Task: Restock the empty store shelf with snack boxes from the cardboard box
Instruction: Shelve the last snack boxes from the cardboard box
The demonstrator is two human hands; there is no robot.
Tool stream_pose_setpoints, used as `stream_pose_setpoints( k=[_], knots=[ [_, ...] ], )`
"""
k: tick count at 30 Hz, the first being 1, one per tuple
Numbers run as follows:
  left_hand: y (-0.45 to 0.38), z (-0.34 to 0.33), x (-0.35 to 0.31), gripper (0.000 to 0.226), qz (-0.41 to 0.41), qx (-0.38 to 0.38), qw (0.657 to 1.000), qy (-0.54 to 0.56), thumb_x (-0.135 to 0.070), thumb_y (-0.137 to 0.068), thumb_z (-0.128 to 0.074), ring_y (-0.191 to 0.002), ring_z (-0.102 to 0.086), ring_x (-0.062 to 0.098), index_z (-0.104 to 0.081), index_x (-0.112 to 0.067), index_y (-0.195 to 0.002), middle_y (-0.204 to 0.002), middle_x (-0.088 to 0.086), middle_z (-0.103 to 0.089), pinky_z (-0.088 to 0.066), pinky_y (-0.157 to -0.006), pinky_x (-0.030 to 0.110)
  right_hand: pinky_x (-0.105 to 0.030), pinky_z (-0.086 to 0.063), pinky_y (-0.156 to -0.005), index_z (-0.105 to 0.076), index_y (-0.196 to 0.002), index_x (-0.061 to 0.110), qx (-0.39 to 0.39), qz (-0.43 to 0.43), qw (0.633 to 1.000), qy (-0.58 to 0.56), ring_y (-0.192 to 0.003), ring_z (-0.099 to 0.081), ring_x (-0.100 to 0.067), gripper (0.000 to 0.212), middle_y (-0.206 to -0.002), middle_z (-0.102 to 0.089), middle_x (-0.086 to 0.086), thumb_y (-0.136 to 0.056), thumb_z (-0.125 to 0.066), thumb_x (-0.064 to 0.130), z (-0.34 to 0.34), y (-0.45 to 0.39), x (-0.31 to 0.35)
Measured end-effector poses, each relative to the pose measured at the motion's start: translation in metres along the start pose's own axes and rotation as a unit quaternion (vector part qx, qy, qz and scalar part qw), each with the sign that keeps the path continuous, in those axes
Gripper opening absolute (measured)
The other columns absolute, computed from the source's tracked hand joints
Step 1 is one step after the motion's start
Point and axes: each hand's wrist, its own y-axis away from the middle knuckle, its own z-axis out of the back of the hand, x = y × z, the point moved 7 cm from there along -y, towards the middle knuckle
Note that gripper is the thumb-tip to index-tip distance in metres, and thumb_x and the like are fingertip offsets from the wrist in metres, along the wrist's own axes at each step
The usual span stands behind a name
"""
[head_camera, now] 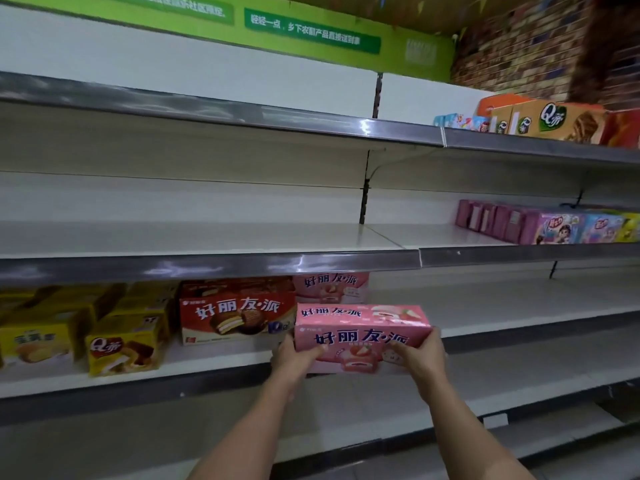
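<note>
Pink snack box (362,336) between left hand (294,358) and right hand (420,358)

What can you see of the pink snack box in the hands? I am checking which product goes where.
The pink snack box is a long cardboard carton with dark blue Chinese lettering and pictures of strawberry-filled cakes. It looks closed and undamaged. It is held lengthwise, front toward the camera, at the shelf edge, right of the red snack box and in front of another pink box. The left hand grips its left end, the right hand its right end.
</note>
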Motion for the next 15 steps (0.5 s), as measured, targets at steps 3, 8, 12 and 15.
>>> stream_pose_setpoints(
  k=[3,8,12,15],
  knots=[
    [-0.03,-0.013,0.008,0.065,0.019,-0.006,1.0,-0.02,-0.049,-0.055,-0.08,-0.12,-0.051,0.027,-0.056,-0.029,-0.113,-0.133,0.005,-0.05,-0.043,-0.103,0.049,-0.043,-0.038,-0.096,-0.049,-0.12,0.015,-0.02,0.013,0.995,0.101,-0.118,-0.044,-0.035,0.063,-0.122,-0.057,-0.011,-0.071,-0.08,0.041,0.009,-0.004,0.024],
    [-0.056,-0.025,0.006,0.065,0.013,-0.015,0.999,-0.045,-0.049,-0.056,-0.08,-0.112,-0.055,0.023,-0.058,-0.028,-0.112,-0.128,0.004,-0.054,-0.047,-0.099,0.045,-0.046,-0.05,-0.088,-0.045,-0.123,0.013,0.007,0.02,0.994,0.111,-0.104,-0.058,-0.037,0.071,-0.12,-0.05,-0.015,-0.07,-0.079,0.044,-0.006,-0.039,0.028],
    [-0.079,-0.032,0.003,0.073,0.0,-0.036,0.998,-0.051,-0.052,-0.053,-0.077,-0.113,-0.055,0.024,-0.057,-0.027,-0.118,-0.129,0.005,-0.053,-0.045,-0.101,0.046,-0.046,-0.05,-0.086,-0.045,-0.125,0.012,0.016,0.027,0.996,0.083,-0.104,-0.059,-0.035,0.072,-0.118,-0.054,-0.014,-0.069,-0.081,0.04,-0.021,-0.071,0.026],
    [-0.073,-0.038,-0.01,0.06,0.002,-0.048,0.998,-0.041,-0.037,-0.067,-0.08,-0.11,-0.057,0.023,-0.057,-0.022,-0.121,-0.125,0.004,-0.058,-0.045,-0.102,0.044,-0.05,-0.054,-0.083,-0.045,-0.119,0.019,0.04,0.022,0.998,0.052,-0.097,-0.063,-0.03,0.07,-0.114,-0.059,-0.009,-0.064,-0.083,0.039,-0.038,-0.098,0.013]
  ],
)
